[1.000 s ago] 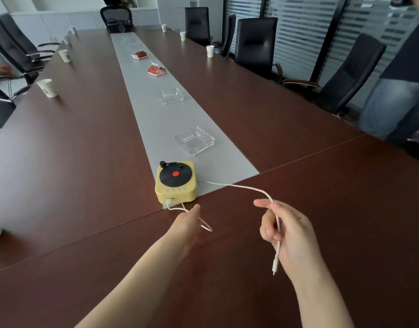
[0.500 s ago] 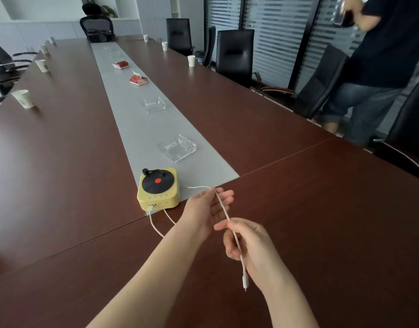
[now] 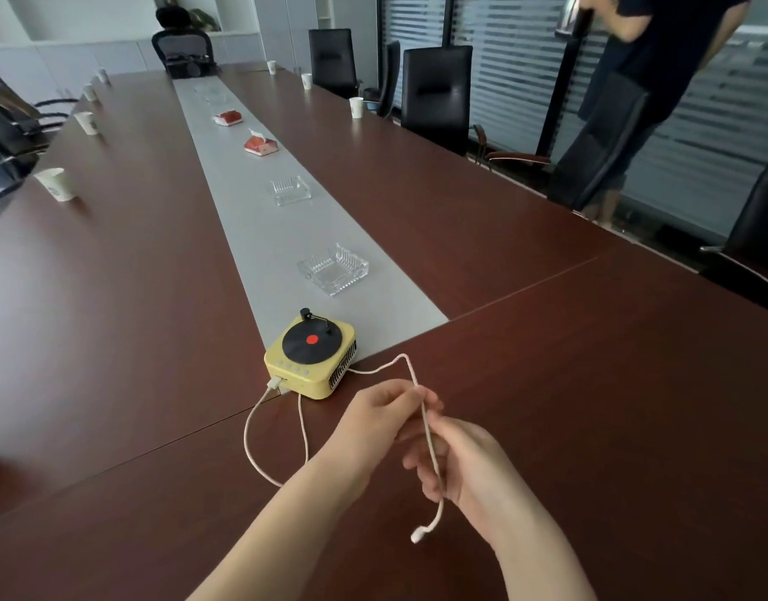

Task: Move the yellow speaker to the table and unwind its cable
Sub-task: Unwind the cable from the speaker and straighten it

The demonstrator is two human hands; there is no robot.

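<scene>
Yellow speaker (image 3: 310,357), glass ashtray (image 3: 347,260) just behind

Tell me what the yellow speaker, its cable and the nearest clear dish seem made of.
The yellow speaker: probably matte plastic, by its smooth moulded corners. The cable: seemingly soft rubbery sheath; it bends in loose loops. The clear dish: likely ribbed glass, transparent with glints.

The speaker (image 3: 306,378) is yellow, topped black with a red dot; the cable (image 3: 246,444) is pale pinkish-white. The table (image 3: 113,318) is dark red-brown, split by a plain grey strip (image 3: 252,236). Ashtrays (image 3: 333,269) are clear ribbed glass. Cups (image 3: 57,184) are white, chairs (image 3: 436,91) black, tissue packs (image 3: 261,146) red and white. The blinds (image 3: 512,45) are grey with horizontal stripes.
</scene>
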